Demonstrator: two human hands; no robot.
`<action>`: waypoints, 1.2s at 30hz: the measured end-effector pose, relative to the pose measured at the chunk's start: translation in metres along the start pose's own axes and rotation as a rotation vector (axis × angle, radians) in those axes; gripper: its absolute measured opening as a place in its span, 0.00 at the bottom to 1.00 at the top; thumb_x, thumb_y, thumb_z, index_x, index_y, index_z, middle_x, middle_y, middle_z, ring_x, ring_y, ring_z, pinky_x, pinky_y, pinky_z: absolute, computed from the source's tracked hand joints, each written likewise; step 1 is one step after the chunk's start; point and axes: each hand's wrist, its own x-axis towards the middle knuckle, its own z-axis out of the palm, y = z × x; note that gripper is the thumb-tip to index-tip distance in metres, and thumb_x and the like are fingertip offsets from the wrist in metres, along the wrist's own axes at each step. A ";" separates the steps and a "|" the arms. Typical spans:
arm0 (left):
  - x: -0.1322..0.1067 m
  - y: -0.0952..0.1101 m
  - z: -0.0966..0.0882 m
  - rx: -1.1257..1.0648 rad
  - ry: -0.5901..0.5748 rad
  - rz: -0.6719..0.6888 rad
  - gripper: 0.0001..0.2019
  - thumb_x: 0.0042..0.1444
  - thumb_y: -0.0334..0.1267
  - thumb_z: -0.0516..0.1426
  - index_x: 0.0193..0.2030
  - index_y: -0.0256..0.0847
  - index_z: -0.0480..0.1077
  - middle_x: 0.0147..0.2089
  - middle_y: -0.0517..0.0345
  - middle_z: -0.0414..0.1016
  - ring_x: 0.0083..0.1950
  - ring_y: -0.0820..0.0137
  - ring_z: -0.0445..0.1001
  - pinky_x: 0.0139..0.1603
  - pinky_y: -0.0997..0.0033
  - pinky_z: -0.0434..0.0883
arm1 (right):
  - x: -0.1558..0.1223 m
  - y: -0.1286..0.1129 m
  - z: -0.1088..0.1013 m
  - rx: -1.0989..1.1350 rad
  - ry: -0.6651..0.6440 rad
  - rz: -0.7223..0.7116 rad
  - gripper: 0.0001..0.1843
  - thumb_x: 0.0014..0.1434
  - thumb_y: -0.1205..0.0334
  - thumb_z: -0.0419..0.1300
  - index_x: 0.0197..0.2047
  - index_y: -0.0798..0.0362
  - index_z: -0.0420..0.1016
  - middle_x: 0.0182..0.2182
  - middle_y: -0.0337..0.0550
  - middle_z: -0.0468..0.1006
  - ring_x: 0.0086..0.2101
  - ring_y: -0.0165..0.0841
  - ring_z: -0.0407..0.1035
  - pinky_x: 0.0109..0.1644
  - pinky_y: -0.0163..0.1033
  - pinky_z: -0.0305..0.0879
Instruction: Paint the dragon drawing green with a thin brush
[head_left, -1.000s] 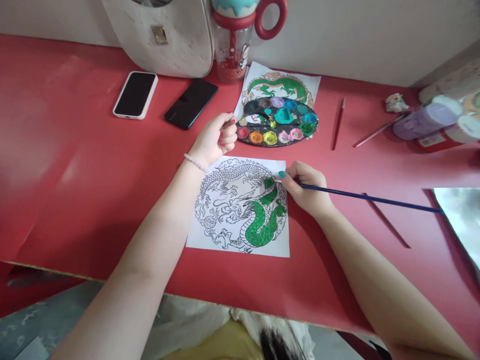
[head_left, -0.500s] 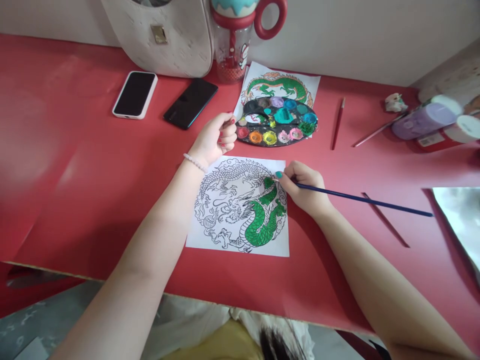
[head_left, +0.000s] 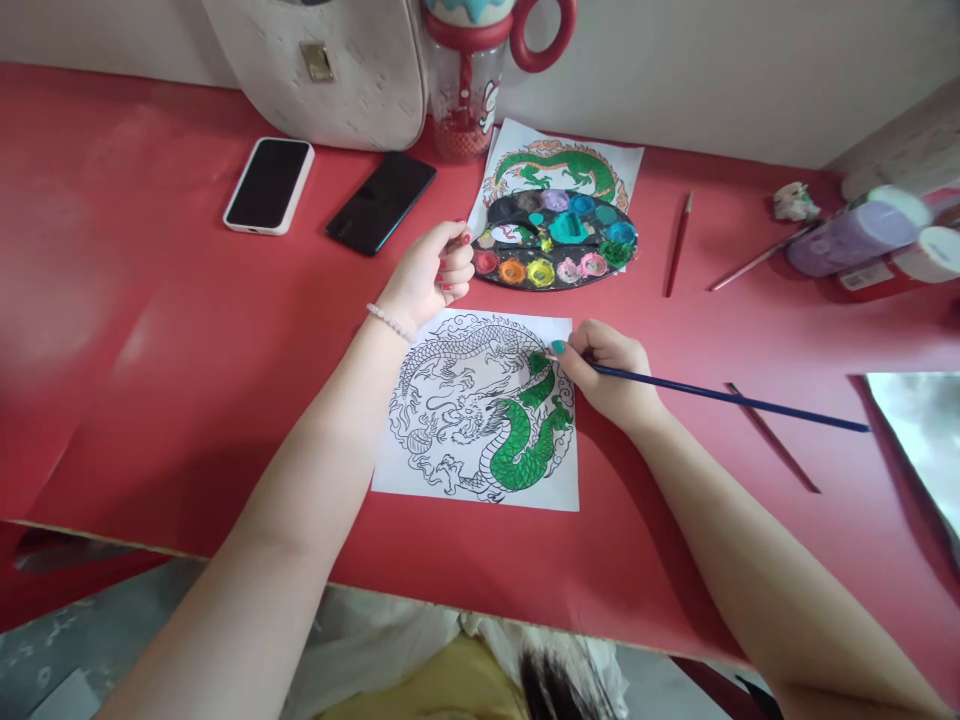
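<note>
A white sheet with a dragon drawing [head_left: 457,400] lies on the red table [head_left: 187,350]; the dragon's right side is painted green. My right hand [head_left: 611,375] is closed round a blue paintbrush [head_left: 735,400], whose tip touches the green part near the sheet's upper right. My left hand [head_left: 433,272] rests curled in a loose fist at the sheet's top left corner, beside the palette; I see nothing in it. A bead bracelet circles that wrist.
A round paint palette [head_left: 555,245] sits on a finished dragon print [head_left: 562,165]. Two phones [head_left: 268,185] [head_left: 381,202], a white bag [head_left: 330,65] and a bottle [head_left: 469,80] stand behind. Spare brushes [head_left: 677,245] and paint bottles [head_left: 855,235] lie at right.
The brush tip has shifted slightly left along the green area, and its handle swung a little. My left hand has stayed put.
</note>
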 end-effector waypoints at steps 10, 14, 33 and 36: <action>-0.001 0.001 0.002 -0.044 0.067 -0.036 0.12 0.58 0.34 0.48 0.23 0.39 0.56 0.14 0.72 0.41 0.10 0.85 0.48 0.12 0.84 0.45 | 0.001 -0.001 -0.001 0.022 0.061 0.006 0.15 0.52 0.67 0.55 0.19 0.52 0.53 0.16 0.33 0.57 0.19 0.24 0.50 0.22 0.33 0.48; -0.001 0.001 0.002 -0.033 0.085 -0.047 0.12 0.58 0.35 0.49 0.23 0.39 0.56 0.14 0.72 0.41 0.11 0.86 0.48 0.12 0.84 0.46 | 0.001 -0.002 -0.001 0.029 0.022 0.017 0.15 0.53 0.66 0.55 0.20 0.52 0.54 0.16 0.33 0.57 0.19 0.23 0.50 0.21 0.33 0.48; -0.002 0.002 0.003 -0.033 0.118 -0.060 0.11 0.58 0.35 0.50 0.24 0.39 0.58 0.14 0.72 0.42 0.11 0.85 0.47 0.12 0.83 0.46 | 0.000 -0.001 -0.001 0.039 0.013 0.024 0.16 0.52 0.66 0.56 0.19 0.52 0.53 0.16 0.33 0.56 0.19 0.23 0.50 0.21 0.33 0.48; -0.001 0.001 0.003 -0.039 0.102 -0.053 0.11 0.58 0.35 0.49 0.24 0.39 0.58 0.14 0.72 0.42 0.11 0.85 0.47 0.12 0.84 0.46 | 0.001 -0.003 0.000 0.020 0.032 0.038 0.16 0.52 0.65 0.57 0.19 0.52 0.53 0.15 0.33 0.55 0.19 0.23 0.49 0.21 0.33 0.47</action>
